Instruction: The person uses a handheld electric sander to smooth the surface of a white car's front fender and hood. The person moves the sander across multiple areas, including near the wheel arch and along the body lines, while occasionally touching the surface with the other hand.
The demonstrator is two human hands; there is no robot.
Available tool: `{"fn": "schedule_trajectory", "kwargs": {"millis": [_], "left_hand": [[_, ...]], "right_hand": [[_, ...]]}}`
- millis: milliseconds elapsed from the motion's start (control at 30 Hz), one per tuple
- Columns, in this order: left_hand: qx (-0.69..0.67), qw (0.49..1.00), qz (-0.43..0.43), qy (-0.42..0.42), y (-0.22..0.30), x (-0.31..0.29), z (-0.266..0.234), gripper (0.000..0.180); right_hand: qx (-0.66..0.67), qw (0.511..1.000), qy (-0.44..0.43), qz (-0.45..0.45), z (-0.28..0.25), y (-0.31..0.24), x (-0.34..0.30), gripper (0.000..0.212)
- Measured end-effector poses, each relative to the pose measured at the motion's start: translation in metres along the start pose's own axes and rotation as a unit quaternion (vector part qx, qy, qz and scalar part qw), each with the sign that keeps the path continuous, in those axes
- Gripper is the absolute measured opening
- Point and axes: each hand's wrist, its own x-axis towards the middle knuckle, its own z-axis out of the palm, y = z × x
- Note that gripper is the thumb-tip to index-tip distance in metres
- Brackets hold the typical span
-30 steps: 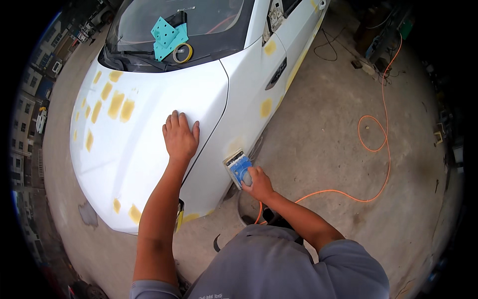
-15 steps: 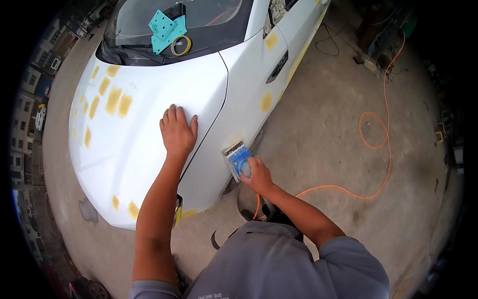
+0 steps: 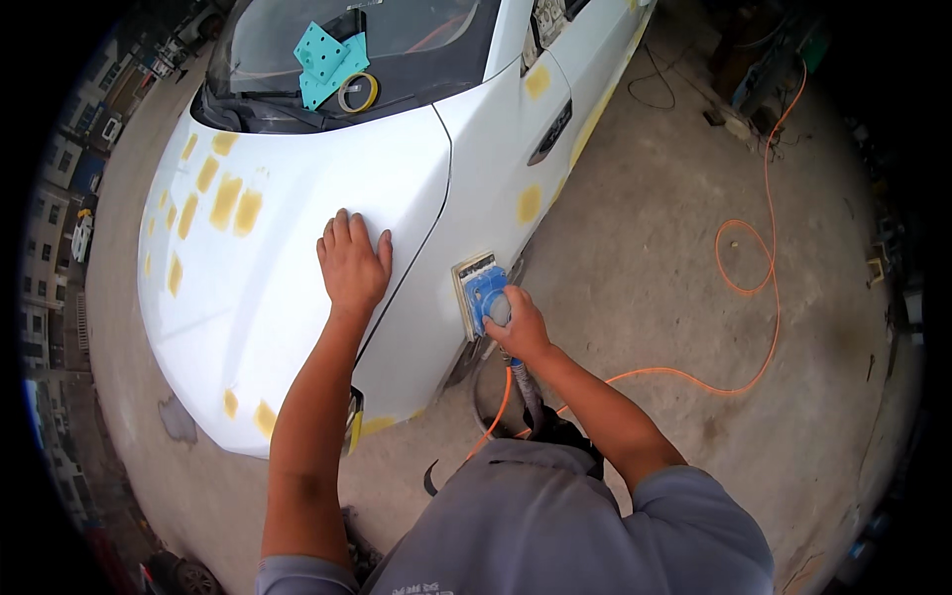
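My left hand point(image 3: 354, 263) lies flat on the white hood point(image 3: 288, 307) of a car, fingers stretched out, near the seam with the fender. My right hand point(image 3: 519, 322) is closed around the rounded grey top of a blue air sander point(image 3: 484, 291). The sander's rectangular pad is against the white front fender point(image 3: 426, 307), above the wheel arch. A grey-wrapped hose point(image 3: 526, 387) runs from the sander down toward my body. Yellow filler patches point(image 3: 226, 201) dot the hood, and another filler patch point(image 3: 530, 204) marks the fender beyond the sander.
Perforated turquoise sanding sheets point(image 3: 332, 74) and a roll of yellow tape point(image 3: 358, 92) rest at the windshield's base. An orange air hose point(image 3: 684, 372) loops across the concrete floor point(image 3: 645, 258) to my right. Dark equipment point(image 3: 754, 59) stands at the far right.
My right hand has moved the sander slightly away from me and to the right along the fender, tilting it more upright. My left hand stays in place on the hood.
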Motion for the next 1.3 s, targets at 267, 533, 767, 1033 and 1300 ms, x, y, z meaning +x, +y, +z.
{"fn": "schedule_trajectory", "kwargs": {"millis": [267,533,767,1033,1300], "left_hand": [[-0.004,1.0,0.002,0.005,0.0,0.002,0.003,0.046],[0.001,1.0,-0.008,-0.007,-0.001,0.001,0.002,0.049],[-0.008,1.0,-0.012,-0.007,-0.004,-0.001,0.002,0.049],[-0.007,1.0,-0.019,-0.017,-0.001,0.003,0.003,0.049],[-0.004,1.0,-0.012,-0.01,0.002,0.003,0.0,0.05]], "right_hand": [[-0.004,1.0,-0.03,0.009,0.006,0.002,-0.043,0.064],[0.013,0.995,-0.019,0.095,0.008,-0.015,-0.02,0.075],[0.108,0.975,0.003,0.194,0.008,-0.014,-0.009,0.078],[0.024,0.988,0.015,0.149,0.024,-0.044,-0.026,0.075],[0.065,0.979,0.004,0.193,0.007,-0.034,-0.007,0.079]]}}
